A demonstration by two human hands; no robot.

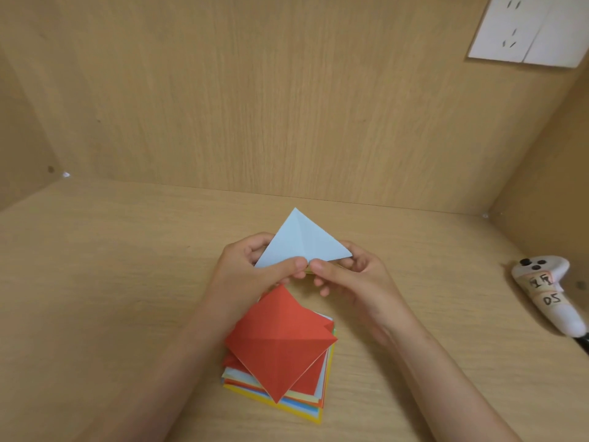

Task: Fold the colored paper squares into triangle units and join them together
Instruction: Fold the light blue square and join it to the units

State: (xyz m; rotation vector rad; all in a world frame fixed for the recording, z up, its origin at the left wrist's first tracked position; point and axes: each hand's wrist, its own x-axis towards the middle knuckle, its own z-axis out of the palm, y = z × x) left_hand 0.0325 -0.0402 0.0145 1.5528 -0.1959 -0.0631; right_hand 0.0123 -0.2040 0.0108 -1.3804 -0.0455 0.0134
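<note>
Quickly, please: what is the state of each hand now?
Left hand: pinches the blue paper.
Right hand: pinches the same blue paper.

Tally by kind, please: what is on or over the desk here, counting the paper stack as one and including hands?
blue folded paper: 1
red creased paper: 1
paper stack: 1
white controller: 1
hands: 2 (left hand, right hand)
Total: 6
</note>
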